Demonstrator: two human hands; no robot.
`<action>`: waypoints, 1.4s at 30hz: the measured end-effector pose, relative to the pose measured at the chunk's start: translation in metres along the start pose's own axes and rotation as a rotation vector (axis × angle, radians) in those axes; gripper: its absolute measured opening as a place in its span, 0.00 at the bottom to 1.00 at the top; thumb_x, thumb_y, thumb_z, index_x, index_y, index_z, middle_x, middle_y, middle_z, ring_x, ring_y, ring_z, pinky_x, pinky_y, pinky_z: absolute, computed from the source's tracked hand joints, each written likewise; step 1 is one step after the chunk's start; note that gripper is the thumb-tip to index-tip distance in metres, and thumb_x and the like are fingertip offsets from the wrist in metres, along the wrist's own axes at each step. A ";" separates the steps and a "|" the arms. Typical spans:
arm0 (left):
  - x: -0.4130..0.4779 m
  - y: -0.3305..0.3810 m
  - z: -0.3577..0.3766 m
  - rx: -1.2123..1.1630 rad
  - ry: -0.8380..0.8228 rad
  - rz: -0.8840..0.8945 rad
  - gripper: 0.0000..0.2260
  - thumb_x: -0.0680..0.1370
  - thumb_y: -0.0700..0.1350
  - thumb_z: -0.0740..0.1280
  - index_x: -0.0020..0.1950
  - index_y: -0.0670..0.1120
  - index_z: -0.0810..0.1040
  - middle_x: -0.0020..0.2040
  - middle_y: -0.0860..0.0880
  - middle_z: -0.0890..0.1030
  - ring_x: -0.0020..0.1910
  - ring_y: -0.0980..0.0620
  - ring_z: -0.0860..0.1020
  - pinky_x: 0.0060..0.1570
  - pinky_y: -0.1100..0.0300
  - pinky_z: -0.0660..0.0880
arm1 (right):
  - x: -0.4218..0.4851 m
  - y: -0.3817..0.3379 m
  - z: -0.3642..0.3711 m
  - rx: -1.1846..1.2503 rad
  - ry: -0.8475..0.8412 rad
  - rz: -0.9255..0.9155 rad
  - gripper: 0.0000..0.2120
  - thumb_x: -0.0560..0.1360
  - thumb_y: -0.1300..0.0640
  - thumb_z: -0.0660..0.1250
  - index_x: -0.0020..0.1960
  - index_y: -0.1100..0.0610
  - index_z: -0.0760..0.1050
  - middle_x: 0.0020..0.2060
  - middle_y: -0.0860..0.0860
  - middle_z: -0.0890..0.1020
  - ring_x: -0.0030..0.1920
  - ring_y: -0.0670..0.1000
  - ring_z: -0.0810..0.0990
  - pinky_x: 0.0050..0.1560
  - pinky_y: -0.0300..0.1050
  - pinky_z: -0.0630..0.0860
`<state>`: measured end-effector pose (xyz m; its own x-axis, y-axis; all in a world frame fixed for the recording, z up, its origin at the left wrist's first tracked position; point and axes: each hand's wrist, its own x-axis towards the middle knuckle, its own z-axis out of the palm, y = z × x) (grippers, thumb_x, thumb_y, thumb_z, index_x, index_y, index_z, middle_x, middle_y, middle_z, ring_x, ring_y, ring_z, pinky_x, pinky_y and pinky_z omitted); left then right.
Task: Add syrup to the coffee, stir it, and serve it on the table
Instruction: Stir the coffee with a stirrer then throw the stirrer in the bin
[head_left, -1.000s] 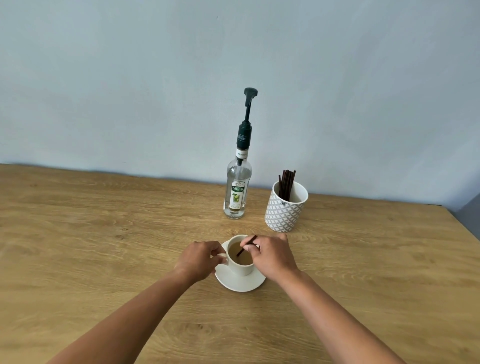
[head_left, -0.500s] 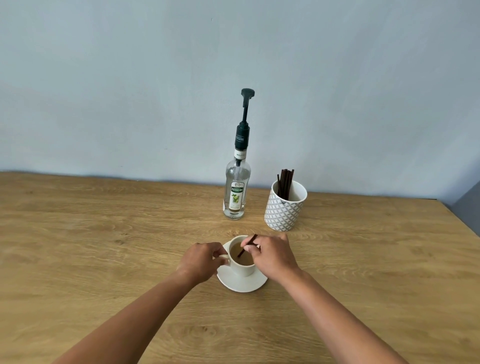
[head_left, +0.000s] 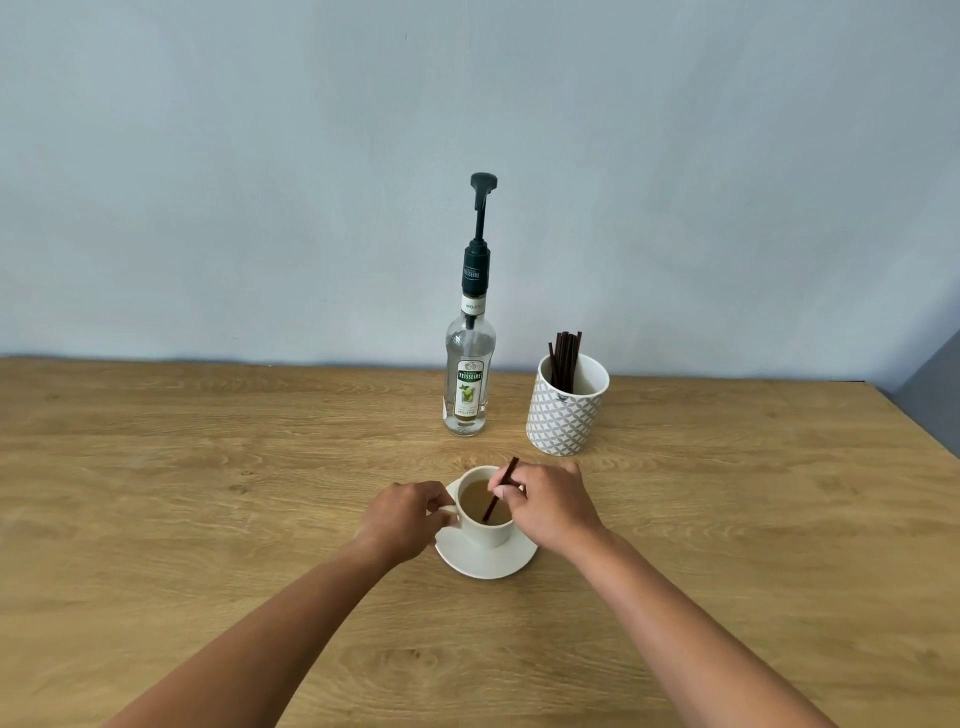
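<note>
Head view: right hand (head_left: 553, 512) pinches the stirrer (head_left: 497, 492) in the cup (head_left: 485, 512) on its saucer (head_left: 485, 564); left hand (head_left: 408, 517) pinches the handle. Vigorous stirring could slop coffee onto the counter (head_left: 208, 467).

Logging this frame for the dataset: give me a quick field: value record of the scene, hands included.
surface: wooden table
cup: white coffee cup on white saucer, coffee inside
left hand: left hand pinches the cup handle
right hand: right hand holds dark stir stick, lower end in the coffee
syrup: pump bottle upright behind the cup, untouched
holder: patterned mug with spare sticks, to the right of the bottle
stage: stirring, not yet served
</note>
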<state>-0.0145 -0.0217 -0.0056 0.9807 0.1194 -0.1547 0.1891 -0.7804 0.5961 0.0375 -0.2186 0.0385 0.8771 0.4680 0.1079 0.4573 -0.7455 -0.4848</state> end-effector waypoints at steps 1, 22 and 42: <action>0.000 0.000 0.000 0.006 0.003 0.000 0.04 0.76 0.49 0.71 0.50 0.52 0.83 0.49 0.53 0.86 0.42 0.50 0.85 0.49 0.52 0.81 | 0.001 0.000 0.000 0.015 0.002 0.003 0.07 0.78 0.51 0.64 0.49 0.45 0.81 0.46 0.39 0.86 0.47 0.42 0.81 0.62 0.48 0.59; -0.001 0.001 -0.001 0.015 0.001 0.014 0.03 0.77 0.49 0.71 0.48 0.52 0.83 0.45 0.55 0.86 0.34 0.56 0.85 0.47 0.54 0.81 | -0.002 0.004 -0.005 -0.171 0.013 -0.020 0.09 0.79 0.52 0.61 0.51 0.44 0.80 0.47 0.41 0.86 0.44 0.43 0.81 0.53 0.46 0.60; 0.000 -0.002 0.001 -0.003 0.001 0.025 0.05 0.77 0.50 0.71 0.51 0.51 0.83 0.48 0.55 0.85 0.35 0.54 0.86 0.49 0.51 0.81 | -0.002 0.000 -0.001 -0.062 -0.020 -0.022 0.07 0.78 0.50 0.63 0.51 0.46 0.80 0.49 0.41 0.85 0.49 0.44 0.80 0.61 0.49 0.61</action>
<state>-0.0149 -0.0209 -0.0072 0.9852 0.1004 -0.1391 0.1647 -0.7810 0.6025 0.0365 -0.2202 0.0389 0.8639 0.4935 0.1008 0.4855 -0.7624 -0.4279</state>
